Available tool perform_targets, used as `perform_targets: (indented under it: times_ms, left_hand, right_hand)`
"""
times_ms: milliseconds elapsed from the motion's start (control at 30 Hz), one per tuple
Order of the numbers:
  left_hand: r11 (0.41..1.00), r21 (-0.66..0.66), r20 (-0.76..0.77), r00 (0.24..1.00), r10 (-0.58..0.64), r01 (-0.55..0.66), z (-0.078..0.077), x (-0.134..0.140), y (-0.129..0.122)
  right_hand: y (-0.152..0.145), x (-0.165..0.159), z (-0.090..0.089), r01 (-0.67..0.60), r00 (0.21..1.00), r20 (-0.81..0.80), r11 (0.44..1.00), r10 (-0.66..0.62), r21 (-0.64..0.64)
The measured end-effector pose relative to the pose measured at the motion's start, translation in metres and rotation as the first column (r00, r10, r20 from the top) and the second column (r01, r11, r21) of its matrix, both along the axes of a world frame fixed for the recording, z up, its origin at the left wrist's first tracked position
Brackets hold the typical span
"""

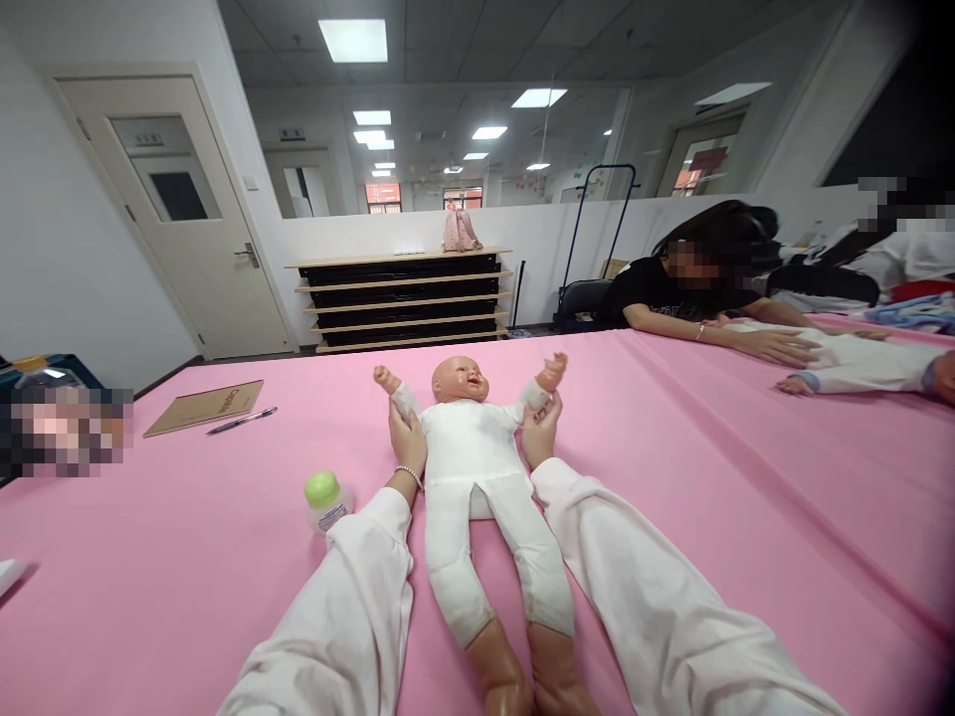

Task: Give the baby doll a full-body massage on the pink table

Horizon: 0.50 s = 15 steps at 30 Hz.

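Note:
A baby doll (pixel 472 438) with a white cloth body lies on its back on the pink-covered table, head away from me and feet near me. Its two arms are raised out to the sides. My left hand (pixel 408 443), with a beaded bracelet at the wrist, is closed around the doll's arm on the left. On the other side, my right hand (pixel 540 433) holds the opposite arm below the doll's hand. Some of my fingers are hidden behind the arms. Left of my left forearm stands a clear jar (pixel 328 507) with a green lid.
A brown notebook (pixel 205 406) and a pen (pixel 243 420) lie at the far left of the pink cloth (pixel 186 587). At the right, another person (pixel 686 288) leans over the table with hands on a second doll (pixel 865 360). A shelf unit (pixel 403 298) stands beyond the table.

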<state>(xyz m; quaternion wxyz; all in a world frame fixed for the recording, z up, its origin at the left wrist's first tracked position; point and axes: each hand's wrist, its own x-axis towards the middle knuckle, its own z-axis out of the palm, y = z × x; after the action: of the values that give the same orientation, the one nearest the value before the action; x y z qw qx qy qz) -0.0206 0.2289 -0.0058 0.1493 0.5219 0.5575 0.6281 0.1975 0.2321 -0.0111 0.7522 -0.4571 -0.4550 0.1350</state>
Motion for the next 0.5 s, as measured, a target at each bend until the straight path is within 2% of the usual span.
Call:
perform_targets:
  times_ms: [67,100,167,233,300,400,500]
  left_hand:
    - [0.998,0.024,-0.088,0.995,-0.049,0.051,0.004,0.002,-0.004]
    - [0.997,0.029,-0.138,0.988,-0.066,0.071,0.005,0.003,-0.005]
    - [0.994,0.041,-0.238,0.968,-0.085,0.097,0.005,0.003,-0.005]
    - [0.99,0.071,-0.333,0.939,-0.09,0.12,0.003,0.003,-0.003]
    - [0.982,0.104,-0.423,0.901,-0.097,0.155,0.0,0.002,0.0]
    - [0.973,0.119,-0.528,0.842,-0.108,0.2,-0.001,0.001,0.002]
    - [0.97,0.124,-0.577,0.81,-0.103,0.211,0.0,0.001,0.001]
  right_hand:
    - [-0.009,-0.007,0.007,-0.105,0.97,0.221,0.994,0.097,0.025]
    - [-0.012,-0.01,0.01,-0.167,0.923,0.355,0.986,0.145,0.031]
    - [-0.017,-0.013,0.015,-0.277,0.771,0.602,0.961,0.209,0.022]
    - [-0.019,-0.013,0.019,-0.322,0.634,0.745,0.947,0.209,0.008]
    - [-0.02,-0.013,0.022,-0.307,0.576,0.796,0.952,0.185,0.001]
    - [-0.02,-0.012,0.024,-0.285,0.533,0.828,0.958,0.175,-0.019]
    - [-0.02,-0.013,0.025,-0.29,0.527,0.83,0.957,0.182,-0.025]
